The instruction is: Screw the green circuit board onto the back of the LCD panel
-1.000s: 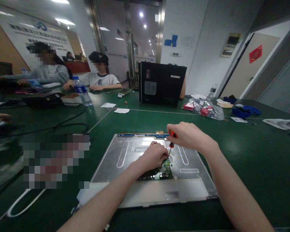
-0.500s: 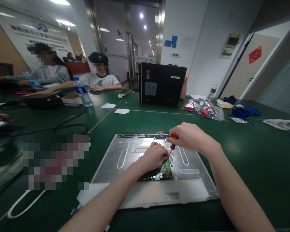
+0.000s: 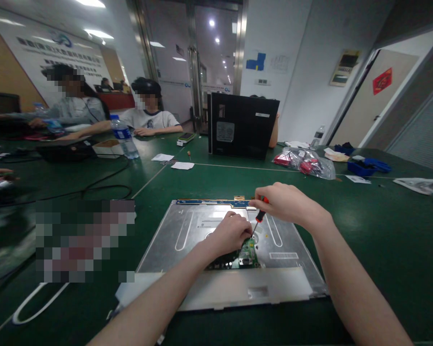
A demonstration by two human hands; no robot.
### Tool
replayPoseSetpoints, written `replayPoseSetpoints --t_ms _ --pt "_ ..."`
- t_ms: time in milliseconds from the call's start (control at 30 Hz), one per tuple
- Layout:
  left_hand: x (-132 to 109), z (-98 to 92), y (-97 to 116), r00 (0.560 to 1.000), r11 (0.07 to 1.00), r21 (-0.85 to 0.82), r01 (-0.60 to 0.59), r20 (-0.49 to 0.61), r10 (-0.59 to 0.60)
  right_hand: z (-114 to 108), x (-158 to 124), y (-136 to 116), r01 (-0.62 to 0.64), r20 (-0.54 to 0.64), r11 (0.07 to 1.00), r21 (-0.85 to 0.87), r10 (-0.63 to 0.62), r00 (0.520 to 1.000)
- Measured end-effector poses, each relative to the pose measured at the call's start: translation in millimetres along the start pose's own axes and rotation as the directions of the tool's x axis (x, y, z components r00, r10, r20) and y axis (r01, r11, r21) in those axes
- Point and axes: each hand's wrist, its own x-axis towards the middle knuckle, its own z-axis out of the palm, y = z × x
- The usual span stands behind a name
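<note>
A silver display panel (image 3: 159, 250) lies flat on the green table, with a green circuit board (image 3: 248, 252) at its middle and a blue strip board (image 3: 212, 203) along its far edge. My right hand (image 3: 283, 204) is closed round a red and black screwdriver (image 3: 260, 215), whose tip reaches the board's far edge. Beside that tip, my left hand (image 3: 233, 230) has its fingers curled down at the board; what they pinch, if anything, is hidden.
A black computer case (image 3: 243, 126) stands beyond the panel. Bagged red items (image 3: 305, 163) and a blue box (image 3: 361, 167) lie back right. A water bottle (image 3: 123, 137), cables (image 3: 106, 187) and two seated people are at the left.
The screwdriver handle leans slightly further right, and my right fingers have shifted a little on it. My left hand stays in place.
</note>
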Motion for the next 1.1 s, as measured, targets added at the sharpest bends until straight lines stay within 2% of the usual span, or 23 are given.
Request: replayPoseSetpoints --t_ms 167,333,400,533,700,767,933,1100 --pt "-0.6 0.6 -0.5 1.0 1.0 0.004 -0.007 -0.008 0.007 0.1 -4.7 1.5 0.067 -0.012 0.998 0.018 -0.067 0.998" --pt "-0.6 0.7 -0.5 1.0 1.0 -0.001 -0.011 -0.006 0.011 0.5 -0.1 -2.0 -0.035 -0.005 0.999 -0.023 0.035 0.999" --pt "-0.5 0.4 -0.2 1.0 1.0 0.004 -0.01 -0.01 0.01 0.6 2.2 -3.7 -0.037 -0.007 0.999 -0.032 0.037 0.999" --pt "-0.3 -0.7 0.3 1.0 1.0 0.012 -0.009 -0.004 0.009 0.1 0.9 -3.9 0.024 -0.051 1.0 -0.019 -0.025 0.998" --pt "0.1 -1.0 -0.4 1.0 1.0 0.013 -0.013 0.005 0.013 -1.3 -5.2 -2.7 0.148 -0.006 0.974 0.171 -0.149 0.989" --pt "0.0 -0.7 -0.6 1.0 1.0 0.012 -0.014 0.003 0.014 -1.3 -5.6 -3.2 0.113 0.015 0.978 0.173 -0.118 0.993" --pt "-0.6 0.4 -0.5 1.0 1.0 0.001 -0.016 -0.01 0.016 1.6 -0.5 -3.0 -0.037 -0.03 0.999 0.009 0.038 0.999" --pt "-0.4 1.0 -0.7 1.0 1.0 0.008 -0.008 -0.013 0.008 2.1 -0.2 -1.8 -0.014 -0.052 0.999 -0.043 0.012 0.999"
